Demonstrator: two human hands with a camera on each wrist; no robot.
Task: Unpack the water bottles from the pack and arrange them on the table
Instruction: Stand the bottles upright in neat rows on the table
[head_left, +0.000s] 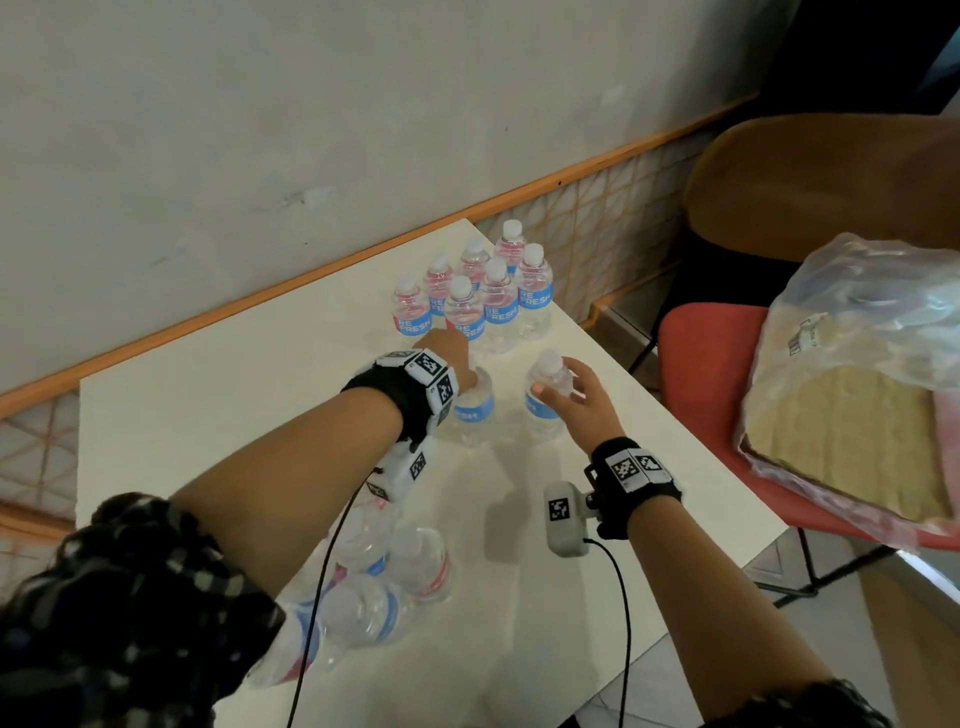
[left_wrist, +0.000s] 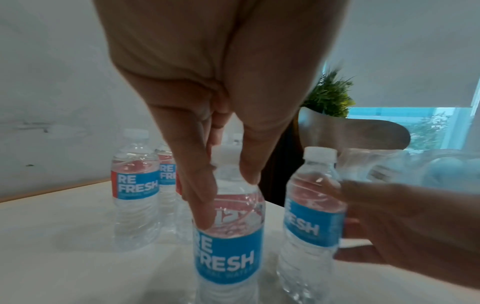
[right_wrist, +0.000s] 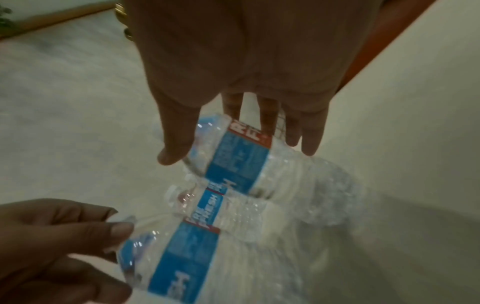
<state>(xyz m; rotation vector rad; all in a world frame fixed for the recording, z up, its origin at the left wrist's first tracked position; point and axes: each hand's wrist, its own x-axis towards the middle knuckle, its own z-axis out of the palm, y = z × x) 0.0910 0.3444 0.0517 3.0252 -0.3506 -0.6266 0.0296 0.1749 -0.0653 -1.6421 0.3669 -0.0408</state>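
Standing upright on the white rectangular desk (head_left: 208, 426), two clear plastic water bottles with blue labels are being set just in front of the cluster of seven matching bottles (head_left: 475, 291). Left hand (head_left: 447, 358) is gripping the left bottle (head_left: 474, 410) by its neck; right hand (head_left: 576, 400) is curling around the right bottle (head_left: 545, 402).

Risk: a releasing hand is liable to be tipping a light bottle into the cluster.

Hidden: left bottle's cap; torn clear plastic pack (head_left: 363, 597), well in front of the cluster, is partly lying under the left arm, count unreadable.
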